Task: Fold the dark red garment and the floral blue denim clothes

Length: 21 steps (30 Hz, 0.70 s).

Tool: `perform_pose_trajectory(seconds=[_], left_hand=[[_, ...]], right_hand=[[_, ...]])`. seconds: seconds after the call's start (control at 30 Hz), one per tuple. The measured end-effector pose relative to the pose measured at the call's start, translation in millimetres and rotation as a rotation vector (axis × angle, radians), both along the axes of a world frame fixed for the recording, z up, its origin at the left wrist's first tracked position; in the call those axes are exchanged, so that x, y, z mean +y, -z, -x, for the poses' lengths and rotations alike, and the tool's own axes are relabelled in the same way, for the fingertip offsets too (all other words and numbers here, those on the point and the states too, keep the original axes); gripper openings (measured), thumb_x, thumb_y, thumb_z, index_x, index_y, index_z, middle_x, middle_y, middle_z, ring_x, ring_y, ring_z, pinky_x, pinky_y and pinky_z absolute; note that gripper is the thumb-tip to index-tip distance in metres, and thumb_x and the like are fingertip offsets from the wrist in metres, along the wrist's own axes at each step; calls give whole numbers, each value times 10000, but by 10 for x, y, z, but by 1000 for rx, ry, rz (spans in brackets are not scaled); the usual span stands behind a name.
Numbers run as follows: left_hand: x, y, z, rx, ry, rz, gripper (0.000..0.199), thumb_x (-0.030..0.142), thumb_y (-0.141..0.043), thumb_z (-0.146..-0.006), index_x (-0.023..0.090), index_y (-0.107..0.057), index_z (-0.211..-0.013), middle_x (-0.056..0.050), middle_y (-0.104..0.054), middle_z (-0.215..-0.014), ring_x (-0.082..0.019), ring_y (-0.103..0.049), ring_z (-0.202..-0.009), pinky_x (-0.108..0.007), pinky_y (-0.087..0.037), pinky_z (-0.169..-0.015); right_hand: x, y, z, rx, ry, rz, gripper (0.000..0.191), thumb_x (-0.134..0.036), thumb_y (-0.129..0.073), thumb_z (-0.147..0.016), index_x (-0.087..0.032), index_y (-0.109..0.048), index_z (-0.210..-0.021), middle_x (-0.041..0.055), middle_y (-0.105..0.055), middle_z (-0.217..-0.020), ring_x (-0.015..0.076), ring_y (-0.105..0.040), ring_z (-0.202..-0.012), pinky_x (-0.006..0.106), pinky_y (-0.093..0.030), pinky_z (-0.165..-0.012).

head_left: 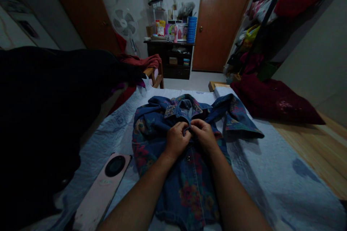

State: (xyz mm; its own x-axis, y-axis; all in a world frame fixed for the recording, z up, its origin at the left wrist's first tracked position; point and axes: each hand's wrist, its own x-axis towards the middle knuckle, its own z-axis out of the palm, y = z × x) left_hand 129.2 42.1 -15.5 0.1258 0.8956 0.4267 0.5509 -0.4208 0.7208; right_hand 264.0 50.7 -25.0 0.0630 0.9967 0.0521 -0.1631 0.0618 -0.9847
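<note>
A blue denim jacket with a colourful flower print lies front up on the bed, its collar toward the far side. Just below the collar, my left hand pinches one front edge of the jacket. My right hand grips the opposite edge close beside it, with thumb and fingers pressed together. A round metal button shows on the front below my hands. The fingers hide the exact spot where the two edges meet. One sleeve stretches out to the right.
A pink phone lies left of the jacket on the pale blue bedsheet. Dark cloth fills the left side. A maroon cushion rests at the right. Farther back stand a dark cabinet and a fan.
</note>
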Motion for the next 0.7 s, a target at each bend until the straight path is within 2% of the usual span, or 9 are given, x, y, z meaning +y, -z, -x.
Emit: perform_pose_trajectory(seconds=[0.17,0.47,0.7], left_hand=[[0,16,-7,-52,-25,26,149,130,-536,-776,197,-649,-847,-25,-648,-819,-150,-584,-727,-242,-425,-668],[24,45,6,-117,-61,60,131,158,-566,-781,188,-672,-852,-18,-651,-786,-141,-578,-693,-238,-421,-640],[29,37,19,-137,-41,89,129,196,-575,-806,185,-679,-882,-16,-647,-776,-139,-577,-687,-235,-432,-635]], right_hand=[[-20,-56,3,97,3,44,190,-292,-774,-616,-210,-660,-743,-37,-631,-662,126,-550,-596,241,-432,-566],[-1,-5,-21,83,-22,-1,137,-284,-747,-655,-209,-663,-734,-34,-627,-668,117,-540,-601,231,-432,-570],[-5,-38,-19,85,-26,13,209,-334,-788,-621,-203,-665,-729,-18,-652,-695,133,-572,-631,247,-469,-596]])
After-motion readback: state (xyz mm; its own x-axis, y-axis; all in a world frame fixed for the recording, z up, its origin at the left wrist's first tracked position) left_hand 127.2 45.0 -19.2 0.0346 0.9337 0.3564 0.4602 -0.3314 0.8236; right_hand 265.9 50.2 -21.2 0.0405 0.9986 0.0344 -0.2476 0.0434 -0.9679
